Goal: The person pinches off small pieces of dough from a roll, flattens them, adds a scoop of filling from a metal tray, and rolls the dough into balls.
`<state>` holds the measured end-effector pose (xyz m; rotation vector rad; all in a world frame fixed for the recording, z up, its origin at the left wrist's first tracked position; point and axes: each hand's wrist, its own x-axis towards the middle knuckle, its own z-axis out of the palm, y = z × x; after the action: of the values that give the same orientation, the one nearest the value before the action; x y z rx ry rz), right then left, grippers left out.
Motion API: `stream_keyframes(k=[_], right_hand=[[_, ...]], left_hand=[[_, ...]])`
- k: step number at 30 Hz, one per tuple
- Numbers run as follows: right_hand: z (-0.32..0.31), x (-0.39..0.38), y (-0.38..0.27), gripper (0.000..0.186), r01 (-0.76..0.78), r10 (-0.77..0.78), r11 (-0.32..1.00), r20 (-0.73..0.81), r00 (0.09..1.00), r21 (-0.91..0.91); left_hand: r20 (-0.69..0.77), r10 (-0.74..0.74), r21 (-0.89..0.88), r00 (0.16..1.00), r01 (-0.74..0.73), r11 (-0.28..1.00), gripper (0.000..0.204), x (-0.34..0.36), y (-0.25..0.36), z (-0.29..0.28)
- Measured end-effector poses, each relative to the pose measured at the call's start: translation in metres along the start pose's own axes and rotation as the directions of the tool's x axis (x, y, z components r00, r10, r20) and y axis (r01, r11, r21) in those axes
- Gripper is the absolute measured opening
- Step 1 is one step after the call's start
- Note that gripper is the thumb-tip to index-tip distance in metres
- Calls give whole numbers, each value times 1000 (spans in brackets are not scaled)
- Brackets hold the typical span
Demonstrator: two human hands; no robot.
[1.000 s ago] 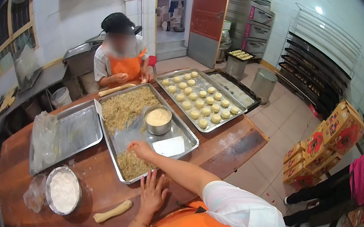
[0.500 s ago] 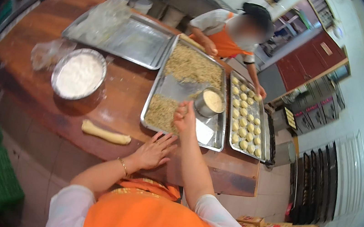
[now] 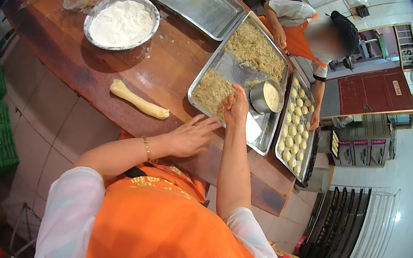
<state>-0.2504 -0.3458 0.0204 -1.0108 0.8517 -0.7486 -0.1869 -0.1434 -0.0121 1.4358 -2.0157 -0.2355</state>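
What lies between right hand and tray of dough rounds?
In the head view, a metal pot and a white sheet, inside the tray of crumbly mix.

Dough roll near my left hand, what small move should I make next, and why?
Perhaps move your open left hand to the dough roll: the roll lies untouched on the table close by, while your right hand is curled at the crumbly filling in the tray.

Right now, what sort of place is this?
Most likely a small bakery kitchen: a dough log and a bowl of flour-like white powder sit on the table, and pale dough rounds stand in rows nearby.
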Motion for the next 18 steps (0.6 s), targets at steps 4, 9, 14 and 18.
stream_keyframes(k=[4, 9, 14, 18], right_hand=[[-3, -1, 1, 18, 71, -72, 997, -19, 997, -31], [-12, 7, 2, 35, -116, 109, 981, 52, 993, 156], [-13, 3, -6, 45, -202, 110, 896, 244, 963, 394], [-11, 5, -10, 40, -257, 205, 811, 157, 966, 525]], left_hand=[[28, -144, 68, 989, 142, 988, 45, -27, 4, -5], [11, -186, 213, 983, 179, 960, 41, -50, 2, 2], [119, -291, 115, 949, 278, 954, 24, -29, 1, -17], [49, -251, -128, 967, 256, 958, 19, -25, -10, -26]])
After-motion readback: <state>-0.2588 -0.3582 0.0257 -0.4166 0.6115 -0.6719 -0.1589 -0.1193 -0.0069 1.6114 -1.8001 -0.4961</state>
